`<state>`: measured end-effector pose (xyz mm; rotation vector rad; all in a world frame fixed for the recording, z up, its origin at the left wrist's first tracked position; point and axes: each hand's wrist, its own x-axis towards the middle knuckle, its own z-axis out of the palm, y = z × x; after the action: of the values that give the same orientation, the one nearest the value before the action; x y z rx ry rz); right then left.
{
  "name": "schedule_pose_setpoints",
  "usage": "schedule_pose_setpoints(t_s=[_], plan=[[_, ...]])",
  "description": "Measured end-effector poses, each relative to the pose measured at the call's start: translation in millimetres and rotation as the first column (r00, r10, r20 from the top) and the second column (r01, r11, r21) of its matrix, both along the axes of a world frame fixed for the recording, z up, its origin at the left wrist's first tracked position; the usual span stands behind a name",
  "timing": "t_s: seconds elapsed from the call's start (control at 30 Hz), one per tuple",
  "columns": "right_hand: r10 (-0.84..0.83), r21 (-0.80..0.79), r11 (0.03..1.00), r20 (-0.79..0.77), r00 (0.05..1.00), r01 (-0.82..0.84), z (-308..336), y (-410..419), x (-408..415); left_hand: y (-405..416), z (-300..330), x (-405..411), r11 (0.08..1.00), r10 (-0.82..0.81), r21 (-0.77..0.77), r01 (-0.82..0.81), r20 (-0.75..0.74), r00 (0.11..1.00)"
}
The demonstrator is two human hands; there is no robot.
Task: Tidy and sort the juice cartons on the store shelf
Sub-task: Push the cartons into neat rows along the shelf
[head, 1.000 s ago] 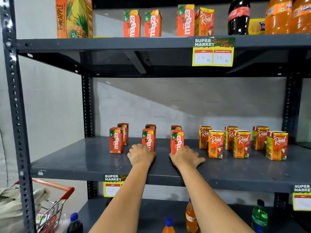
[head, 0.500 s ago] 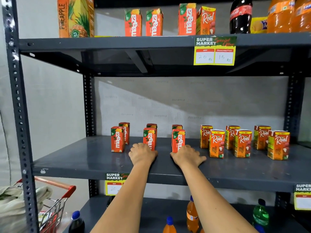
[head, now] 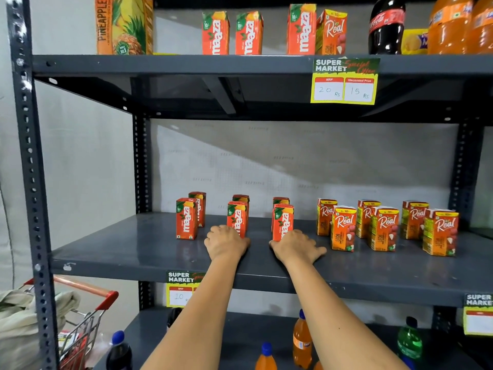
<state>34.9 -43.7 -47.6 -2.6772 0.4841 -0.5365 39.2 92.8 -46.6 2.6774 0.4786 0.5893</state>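
- Red-orange Maaza cartons [head: 186, 218] stand upright in pairs on the grey shelf [head: 128, 249].
- Left hand [head: 225, 243] and right hand [head: 296, 247] lie flat, fingers spread, gripping nothing.

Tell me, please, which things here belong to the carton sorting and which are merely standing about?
Part of the job: Maaza cartons, Real cartons, left hand, right hand, middle shelf.

Standing about: cola bottle, shopping trolley, price tag.

nine Maaza cartons [head: 186, 218], seven Real cartons [head: 343, 229], one pineapple carton [head: 124, 25]
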Motion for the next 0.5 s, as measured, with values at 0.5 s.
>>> schedule_pose_setpoints(t_s=[0.5], plan=[[0.019, -0.022, 1.000, 0.015, 1.000, -0.019, 1.6, 0.5, -2.4, -0.8, 0.9, -2.2, 1.000, -0.001, -0.025, 0.001, -0.001, 1.000]])
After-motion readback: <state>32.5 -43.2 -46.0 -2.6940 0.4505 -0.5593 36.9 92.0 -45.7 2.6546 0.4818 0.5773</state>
